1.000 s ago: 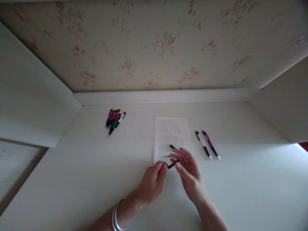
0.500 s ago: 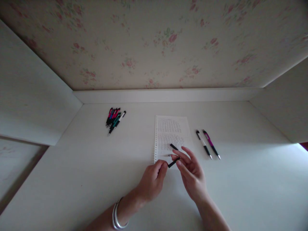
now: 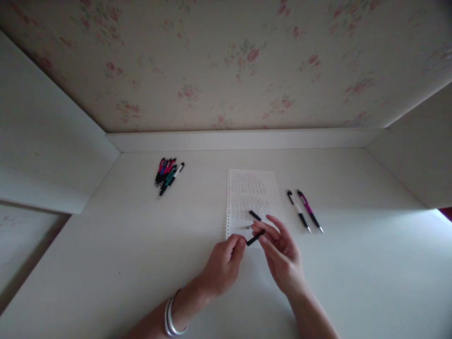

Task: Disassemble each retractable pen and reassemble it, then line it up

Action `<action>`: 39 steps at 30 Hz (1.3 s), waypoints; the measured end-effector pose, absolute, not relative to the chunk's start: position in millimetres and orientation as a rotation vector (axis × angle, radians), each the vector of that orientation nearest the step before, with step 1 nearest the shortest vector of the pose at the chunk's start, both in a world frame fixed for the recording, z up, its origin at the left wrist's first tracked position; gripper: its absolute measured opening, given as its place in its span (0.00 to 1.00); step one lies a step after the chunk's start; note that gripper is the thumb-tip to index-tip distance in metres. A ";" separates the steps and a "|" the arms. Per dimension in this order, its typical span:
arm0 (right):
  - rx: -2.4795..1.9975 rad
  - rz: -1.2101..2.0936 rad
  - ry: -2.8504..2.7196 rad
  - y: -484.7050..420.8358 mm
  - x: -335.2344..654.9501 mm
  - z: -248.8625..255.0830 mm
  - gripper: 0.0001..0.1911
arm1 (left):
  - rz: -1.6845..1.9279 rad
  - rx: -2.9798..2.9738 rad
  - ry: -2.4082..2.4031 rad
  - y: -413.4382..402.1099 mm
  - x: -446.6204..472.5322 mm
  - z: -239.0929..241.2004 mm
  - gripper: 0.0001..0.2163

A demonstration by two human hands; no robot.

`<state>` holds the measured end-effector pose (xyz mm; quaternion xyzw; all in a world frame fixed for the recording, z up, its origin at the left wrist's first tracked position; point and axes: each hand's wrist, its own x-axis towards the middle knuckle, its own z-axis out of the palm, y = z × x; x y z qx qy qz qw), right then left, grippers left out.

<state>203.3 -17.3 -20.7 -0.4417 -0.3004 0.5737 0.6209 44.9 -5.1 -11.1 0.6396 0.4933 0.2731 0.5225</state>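
My right hand (image 3: pixel 282 256) pinches a short black pen piece (image 3: pixel 255 238) between thumb and fingers, just over the near edge of a written sheet of paper (image 3: pixel 249 195). My left hand (image 3: pixel 224 268) is curled shut beside it, fingertips close to the piece's left end; what it holds is too small to make out. A second black pen piece (image 3: pixel 254 215) and a thin silver part (image 3: pixel 246 228) lie on the sheet just beyond my fingers.
A bundle of several coloured pens (image 3: pixel 166 175) lies at the back left of the white desk (image 3: pixel 106 245). Two pens, one black and white (image 3: pixel 298 212), one magenta (image 3: pixel 310 211), lie right of the sheet. White side panels and a floral back wall enclose the desk.
Both hands stay almost where they were; my right fingers have curled slightly tighter on the black piece. Nothing else has moved.
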 end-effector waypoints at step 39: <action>-1.357 0.716 -0.695 0.2 226.9 -27.0 0.09 | 0.726 1.605 1.122 -6.9 40.9 -8.2 0.16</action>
